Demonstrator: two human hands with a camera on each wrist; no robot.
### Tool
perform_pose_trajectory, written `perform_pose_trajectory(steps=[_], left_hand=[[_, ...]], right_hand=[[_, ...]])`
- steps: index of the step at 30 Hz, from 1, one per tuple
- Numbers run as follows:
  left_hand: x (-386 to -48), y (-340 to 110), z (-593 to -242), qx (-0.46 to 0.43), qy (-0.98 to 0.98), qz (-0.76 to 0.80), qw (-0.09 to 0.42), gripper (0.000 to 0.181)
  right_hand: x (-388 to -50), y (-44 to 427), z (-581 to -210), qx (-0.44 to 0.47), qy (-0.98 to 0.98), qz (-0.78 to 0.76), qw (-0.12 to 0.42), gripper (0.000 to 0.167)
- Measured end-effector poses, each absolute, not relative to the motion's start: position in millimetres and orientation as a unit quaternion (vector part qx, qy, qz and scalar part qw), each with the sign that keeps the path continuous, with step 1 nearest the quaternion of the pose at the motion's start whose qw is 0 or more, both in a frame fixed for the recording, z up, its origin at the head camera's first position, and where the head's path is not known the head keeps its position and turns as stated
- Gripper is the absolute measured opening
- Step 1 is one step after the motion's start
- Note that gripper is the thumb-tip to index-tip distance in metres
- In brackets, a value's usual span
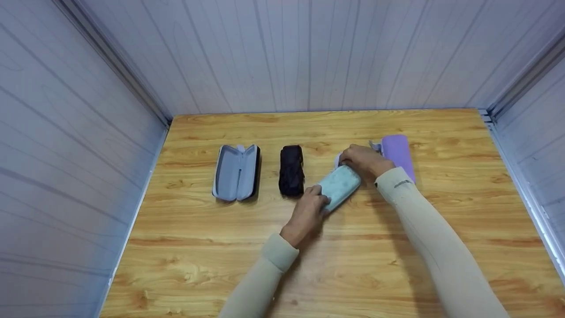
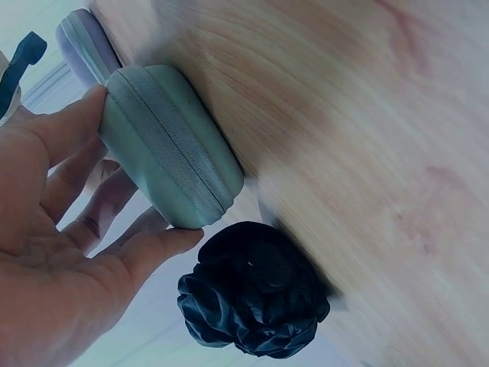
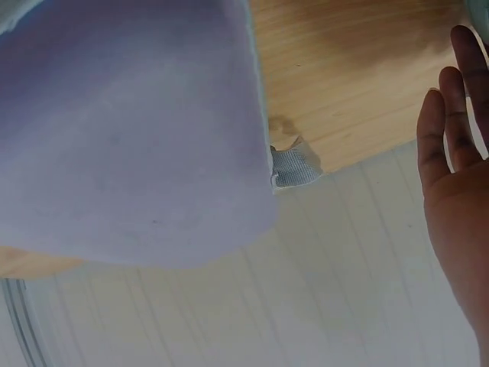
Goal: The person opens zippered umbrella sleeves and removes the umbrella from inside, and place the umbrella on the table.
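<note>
A mint green zippered case (image 1: 339, 187) lies diagonally on the wooden table, closed as far as its zipper (image 2: 172, 141) shows in the left wrist view. My left hand (image 1: 307, 215) grips its near end, thumb on one side and fingertips on the other. At the far end my right hand (image 1: 364, 160) has its fingers bent down over the case's corner, by a small pale strap (image 1: 337, 160); what the fingertips pinch is hidden. In the right wrist view, several fingers of the right hand (image 3: 462, 160) reach toward the case's edge at the top corner.
A purple case (image 1: 398, 154) with a grey tab (image 3: 296, 167) lies just right of my right hand. Left of the green case is a folded black bundle (image 1: 291, 171). Farther left stands an opened case with grey lining (image 1: 228, 174). White panels (image 1: 282, 53) border the table.
</note>
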State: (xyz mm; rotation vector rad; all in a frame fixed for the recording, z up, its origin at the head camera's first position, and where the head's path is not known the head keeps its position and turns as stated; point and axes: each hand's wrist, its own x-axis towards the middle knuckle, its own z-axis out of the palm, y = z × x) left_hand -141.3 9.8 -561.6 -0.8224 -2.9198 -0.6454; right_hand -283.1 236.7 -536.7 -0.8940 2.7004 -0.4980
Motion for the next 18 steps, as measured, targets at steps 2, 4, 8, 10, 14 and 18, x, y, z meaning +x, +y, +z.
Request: perform_pose_trajectory(steps=[2, 4, 8, 10, 14, 18], left_hand=[[-141.4, 9.2, -560.9, -0.264, -0.941, -0.21, 0.017, 0.014], [-141.6, 9.1, -560.9, -0.263, -0.941, -0.213, 0.014, 0.015], [-140.9, 9.1, -559.7, -0.261, -0.942, -0.212, 0.013, 0.015], [-140.7, 8.9, -560.2, -0.261, -0.941, -0.215, 0.018, 0.015], [-140.5, 8.5, -562.2, -0.263, -0.937, -0.227, 0.026, 0.015], [-140.4, 8.0, -561.8, -0.262, -0.937, -0.229, 0.027, 0.014]], right_hand=[[-284.8, 234.2, -535.9, -0.309, 0.928, -0.164, 0.127, 0.02], [-285.3, 233.9, -537.0, -0.311, 0.928, -0.159, 0.126, 0.019], [-284.0, 234.7, -541.5, -0.328, 0.931, -0.129, 0.096, 0.02], [-283.0, 235.5, -543.6, -0.342, 0.931, -0.104, 0.074, 0.021], [-281.7, 237.0, -548.4, -0.369, 0.926, -0.073, 0.03, 0.021], [-280.2, 238.3, -551.8, -0.379, 0.923, -0.061, 0.008, 0.02]])
